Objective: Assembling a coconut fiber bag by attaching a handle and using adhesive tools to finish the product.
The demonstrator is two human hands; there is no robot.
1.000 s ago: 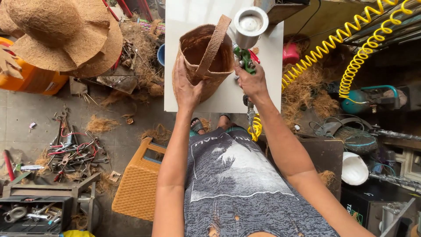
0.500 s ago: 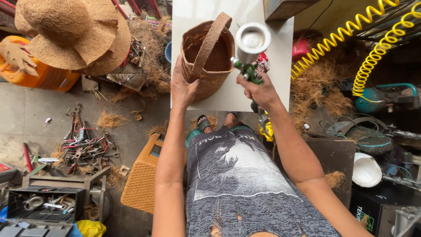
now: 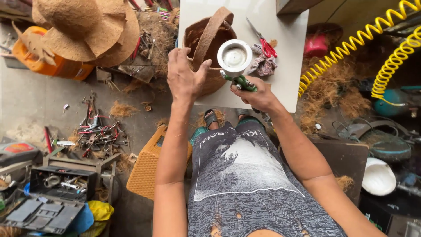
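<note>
The left hand [image 3: 184,77] had slid up the fibre basket [image 3: 206,48], fingers spread flat against it. The right hand [image 3: 258,94] stayed clenched on the spray gun [image 3: 236,63], now nearer the rim.

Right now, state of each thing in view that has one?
left hand: open, fingers spread, against the basket side
right hand: shut on spray gun
spray gun: held, cup upright and uncovered
coir basket: upright on white table, handle up
scissors: lying on table, blades nearly shut
toolbox: open on floor
</note>
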